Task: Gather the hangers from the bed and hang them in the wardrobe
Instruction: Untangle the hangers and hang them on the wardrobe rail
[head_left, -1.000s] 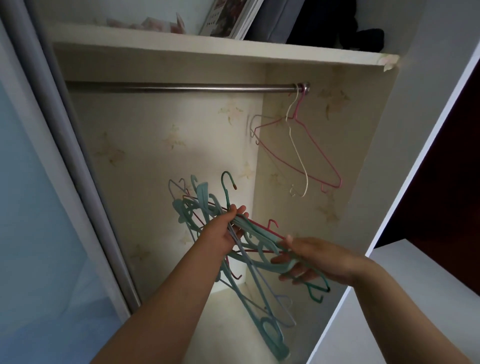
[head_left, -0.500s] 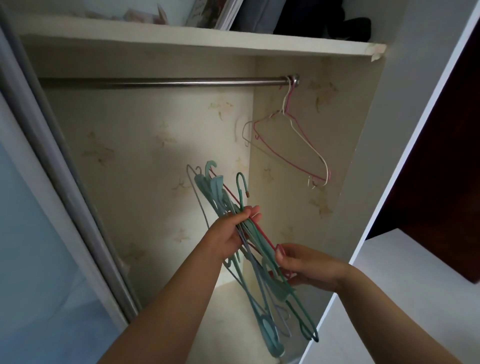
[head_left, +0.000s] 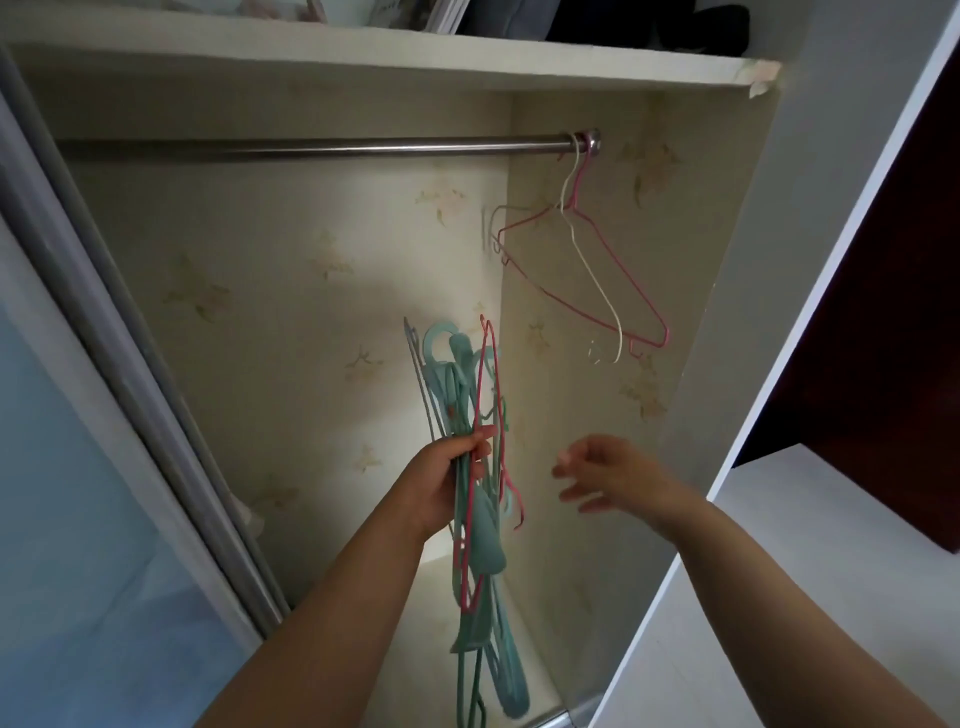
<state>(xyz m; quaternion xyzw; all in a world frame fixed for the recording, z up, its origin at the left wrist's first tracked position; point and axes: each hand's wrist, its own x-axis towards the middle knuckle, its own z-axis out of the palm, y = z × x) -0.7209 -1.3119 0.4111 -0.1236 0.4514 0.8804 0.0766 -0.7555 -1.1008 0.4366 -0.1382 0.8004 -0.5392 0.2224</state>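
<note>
An open wardrobe (head_left: 644, 441) with faded flower-patterned lining fills the view, a steel rail (head_left: 311, 151) running across it under a shelf (head_left: 363, 57). At the rail's right end, against the side wall, a pink wire hanger (head_left: 613, 270) and a white wire hanger (head_left: 589, 260) hang together by their hooks. Well below the rail, the left hand (head_left: 441, 483) grips a bunch of hangers (head_left: 472, 467), mostly teal plastic with a pink wire one among them, held nearly upright with the hooks pointing toward the rail. The right hand (head_left: 608, 473) hovers just right of the bunch, below the hung pair, holding nothing; its fingers look loosely spread, though they are blurred. Left of the rail stands a sliding door (head_left: 78, 467).
</note>
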